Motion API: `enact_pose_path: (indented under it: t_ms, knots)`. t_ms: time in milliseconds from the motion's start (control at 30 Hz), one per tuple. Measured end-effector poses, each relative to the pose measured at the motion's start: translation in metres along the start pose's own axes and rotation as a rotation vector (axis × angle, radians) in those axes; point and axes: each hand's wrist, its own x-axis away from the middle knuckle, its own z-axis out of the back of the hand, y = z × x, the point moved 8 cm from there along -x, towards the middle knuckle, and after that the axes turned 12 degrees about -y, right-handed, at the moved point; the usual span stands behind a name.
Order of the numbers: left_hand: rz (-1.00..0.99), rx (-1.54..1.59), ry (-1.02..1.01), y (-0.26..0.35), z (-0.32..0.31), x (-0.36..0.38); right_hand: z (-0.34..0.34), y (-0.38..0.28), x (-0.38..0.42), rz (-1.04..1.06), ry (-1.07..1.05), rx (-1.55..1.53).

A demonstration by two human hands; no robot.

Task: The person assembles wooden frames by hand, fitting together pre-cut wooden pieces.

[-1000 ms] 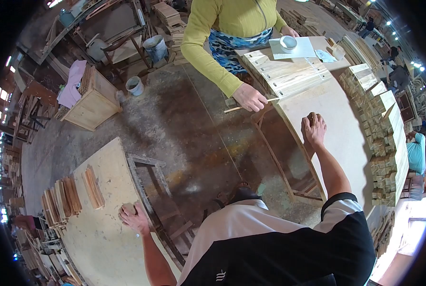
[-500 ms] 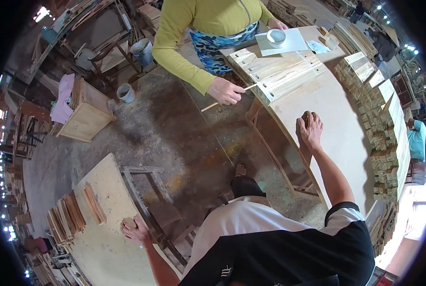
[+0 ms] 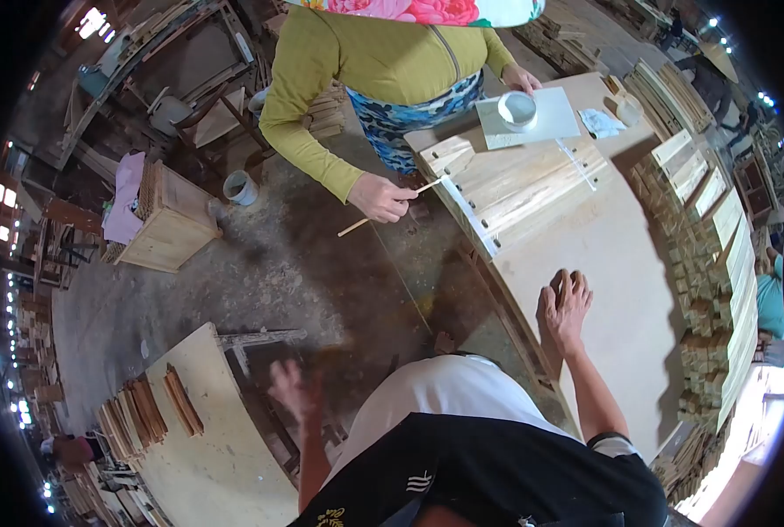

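Note:
My right hand [image 3: 568,309] lies on the pale tabletop [image 3: 625,272], fingers spread, holding nothing. Smeared by motion, my left hand [image 3: 295,391] is in the air beside the left table [image 3: 216,430]; its fingers do not show clearly. Beyond my right hand lie wooden slats [image 3: 528,193] side by side, with dark slots near their ends and a white strip along the near edge. A co-worker's hand [image 3: 381,198] holds a thin stick [image 3: 354,227], its tip at that white strip. The co-worker's other hand [image 3: 522,79] is at a grey board [image 3: 554,119] carrying a white bowl [image 3: 517,110].
Stacked wood blocks [image 3: 704,299] line the right side of the worktable. Brown wood strips [image 3: 137,415] lie on the left table. A wooden cabinet [image 3: 171,230] and a bucket [image 3: 240,188] stand on the floor. A crumpled cloth [image 3: 601,123] lies near the bowl.
My left hand has lifted off the left table and moved right and up. My right hand stays on the tabletop. The co-worker's stick has shifted along the white strip, away from me.

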Motion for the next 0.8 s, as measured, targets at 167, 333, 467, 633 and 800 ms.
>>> enact_pose_path:
  t_ms: [167, 333, 467, 633, 800]
  knots:
    - [-0.386, 0.153, -0.208, 0.137, -0.075, -0.048, 0.002, -0.006, -0.001, -0.011, -0.048, 0.003]
    - [-0.565, 0.208, -0.416, 0.19, -0.093, -0.075, 0.001, -0.001, 0.0, -0.041, -0.066, 0.017]
    - [-0.575, 0.169, -0.629, 0.187, -0.116, -0.114, 0.005, -0.006, -0.003, -0.074, -0.082, -0.007]
    - [-0.581, 0.161, -0.96, 0.194, -0.118, -0.182, 0.012, -0.015, -0.005, -0.164, -0.083, -0.033]
    - [-0.782, 0.165, -0.762, 0.195, -0.134, -0.282, 0.009, -0.01, -0.007, -0.153, 0.001, -0.007]
